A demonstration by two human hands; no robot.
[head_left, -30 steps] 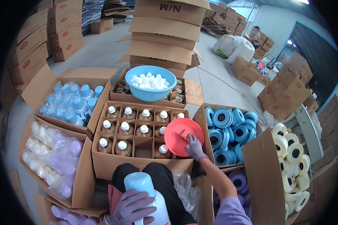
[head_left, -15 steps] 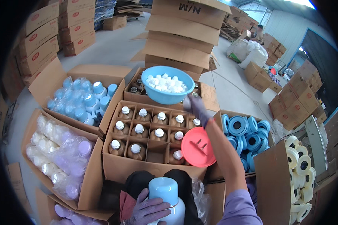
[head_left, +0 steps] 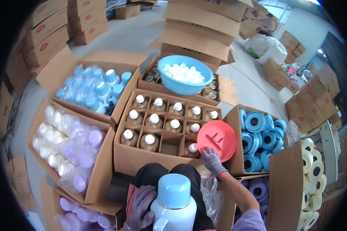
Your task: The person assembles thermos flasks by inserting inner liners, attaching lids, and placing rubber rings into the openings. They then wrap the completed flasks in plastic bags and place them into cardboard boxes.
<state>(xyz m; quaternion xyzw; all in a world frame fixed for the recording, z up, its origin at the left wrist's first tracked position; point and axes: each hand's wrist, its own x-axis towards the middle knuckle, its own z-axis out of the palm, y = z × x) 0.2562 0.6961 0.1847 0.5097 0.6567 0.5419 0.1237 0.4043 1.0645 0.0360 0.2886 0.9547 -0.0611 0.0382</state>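
Observation:
A pale blue thermos flask (head_left: pixel 173 211) with a deeper blue cup lid (head_left: pixel 174 188) stands upright between my thighs. My left hand (head_left: pixel 142 206), in a purple-grey glove, lies along its left side, fingers stretched and close to the body near the handle. My right hand (head_left: pixel 213 161), also gloved, is at the near rim of a round red plastic plate (head_left: pixel 228 138); its fingers are extended over the edge. Small dark pieces lie on the plate. Beneath it, a divided carton (head_left: pixel 135 156) holds several bottle-shaped flask liners (head_left: pixel 153 122) with white tops, and one front compartment has none.
A blue basin (head_left: pixel 185 90) of small white pieces rests on a carton behind. Cartons of blue flask parts (head_left: pixel 104 90), bagged white and purple parts (head_left: pixel 79 154), blue rings (head_left: pixel 254 121) and cream rings (head_left: pixel 317 173) surround me. Another person (head_left: pixel 268 24) is at the far right.
My right hand has come back from beside the blue basin to the red plate's rim. My left hand has slid from the flask's front to its left side. The view has shifted.

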